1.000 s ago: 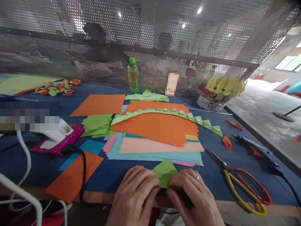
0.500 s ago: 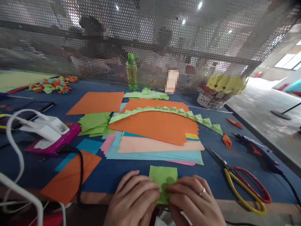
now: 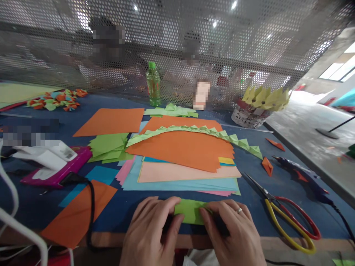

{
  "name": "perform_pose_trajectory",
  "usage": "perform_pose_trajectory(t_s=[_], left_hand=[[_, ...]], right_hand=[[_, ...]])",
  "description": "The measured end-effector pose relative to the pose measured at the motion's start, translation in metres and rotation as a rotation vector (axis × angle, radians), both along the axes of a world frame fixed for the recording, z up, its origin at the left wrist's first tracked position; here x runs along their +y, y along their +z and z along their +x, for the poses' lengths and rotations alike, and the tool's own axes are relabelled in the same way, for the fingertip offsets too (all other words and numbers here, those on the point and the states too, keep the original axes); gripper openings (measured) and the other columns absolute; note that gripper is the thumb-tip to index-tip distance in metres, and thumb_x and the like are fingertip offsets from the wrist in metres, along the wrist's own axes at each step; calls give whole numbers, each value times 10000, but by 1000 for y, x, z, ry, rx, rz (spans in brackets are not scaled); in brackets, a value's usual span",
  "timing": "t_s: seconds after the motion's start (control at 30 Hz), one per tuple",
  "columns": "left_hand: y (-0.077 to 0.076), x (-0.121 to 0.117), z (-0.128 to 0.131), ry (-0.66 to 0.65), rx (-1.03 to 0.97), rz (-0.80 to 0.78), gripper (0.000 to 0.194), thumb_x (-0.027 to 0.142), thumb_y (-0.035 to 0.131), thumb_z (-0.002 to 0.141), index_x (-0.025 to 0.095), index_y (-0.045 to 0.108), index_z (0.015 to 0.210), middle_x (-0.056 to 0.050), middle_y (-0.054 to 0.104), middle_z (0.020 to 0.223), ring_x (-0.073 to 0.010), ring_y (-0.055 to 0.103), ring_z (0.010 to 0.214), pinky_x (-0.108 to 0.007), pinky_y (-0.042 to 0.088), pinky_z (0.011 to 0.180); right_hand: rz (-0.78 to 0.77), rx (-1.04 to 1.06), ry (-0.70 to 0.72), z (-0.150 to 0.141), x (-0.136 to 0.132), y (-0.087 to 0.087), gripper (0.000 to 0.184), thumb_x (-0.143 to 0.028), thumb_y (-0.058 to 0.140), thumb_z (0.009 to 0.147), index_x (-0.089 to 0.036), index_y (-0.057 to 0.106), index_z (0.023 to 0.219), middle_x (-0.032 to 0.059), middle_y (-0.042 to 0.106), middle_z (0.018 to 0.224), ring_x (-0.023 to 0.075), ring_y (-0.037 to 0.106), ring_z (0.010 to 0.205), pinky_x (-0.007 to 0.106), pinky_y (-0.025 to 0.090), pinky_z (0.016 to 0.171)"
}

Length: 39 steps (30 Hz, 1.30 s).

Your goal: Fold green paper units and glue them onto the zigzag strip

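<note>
A small piece of green paper (image 3: 190, 212), now a folded strip, lies near the table's front edge between my hands. My left hand (image 3: 154, 225) pinches its left end between thumb and fingers. At the right end my right hand (image 3: 231, 225), with a ring on one finger, grips it the same way. Beyond them is a stack of coloured paper, with orange sheets (image 3: 183, 147) above a pale pink one (image 3: 188, 171) and light blue ones (image 3: 172, 184). Across the orange sheets arches a pale green folded-paper chain (image 3: 194, 128).
Scissors (image 3: 273, 201) lie on the right beside a glue gun (image 3: 305, 175) and small orange folded pieces (image 3: 267, 166). To the left are a magenta power strip (image 3: 55, 170), its black cable and green paper squares (image 3: 108, 146). A bottle (image 3: 153, 85) and paper basket (image 3: 249, 111) stand behind.
The green paper went from an open square to a folded strip, its far edge brought toward me. Both thumbs now show on top, pressing it. The view has shifted slightly.
</note>
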<state>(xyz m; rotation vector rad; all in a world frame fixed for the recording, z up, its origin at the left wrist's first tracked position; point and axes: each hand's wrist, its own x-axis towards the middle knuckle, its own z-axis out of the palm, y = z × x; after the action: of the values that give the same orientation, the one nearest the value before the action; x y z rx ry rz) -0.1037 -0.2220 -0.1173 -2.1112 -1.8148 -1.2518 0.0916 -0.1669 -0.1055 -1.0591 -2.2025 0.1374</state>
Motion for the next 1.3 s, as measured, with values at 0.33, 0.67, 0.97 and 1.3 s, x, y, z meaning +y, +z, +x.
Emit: perform_pose_trajectory(t_s=[0.33,0.67,0.97,1.3], left_hand=[[2,4,3,13,19,-54,201,172,603,946,176,585,1145,2,600,782,-169,568,740,-328,421,792],[3,8,1,-16,50,-49,190,144,587,941,161,595,1130,-2,614,776,-172,569,739,-325,419,810],[-1,10,0,-12,108,-51,241,135,598,933,157,595,1173,-13,657,798,-184,600,780,-351,419,877],[-6,3,2,-142,373,51,328,97,443,977,183,672,1196,-51,708,1181,-201,619,1121,-386,326,1164]], right_hand=[[-16,-29,-154,-10,-4,-12,133,-220,563,933,-251,586,806,-1,627,686,223,539,723,343,304,714],[55,-90,-74,-1,2,-16,68,-212,607,922,-246,587,867,-16,617,680,201,550,676,320,323,654],[54,-105,-91,-4,2,-18,88,-221,614,929,-243,574,854,-22,597,667,196,537,660,322,313,654],[34,-148,-120,-2,1,-18,107,-288,609,944,-253,559,857,-23,596,654,195,560,635,318,343,614]])
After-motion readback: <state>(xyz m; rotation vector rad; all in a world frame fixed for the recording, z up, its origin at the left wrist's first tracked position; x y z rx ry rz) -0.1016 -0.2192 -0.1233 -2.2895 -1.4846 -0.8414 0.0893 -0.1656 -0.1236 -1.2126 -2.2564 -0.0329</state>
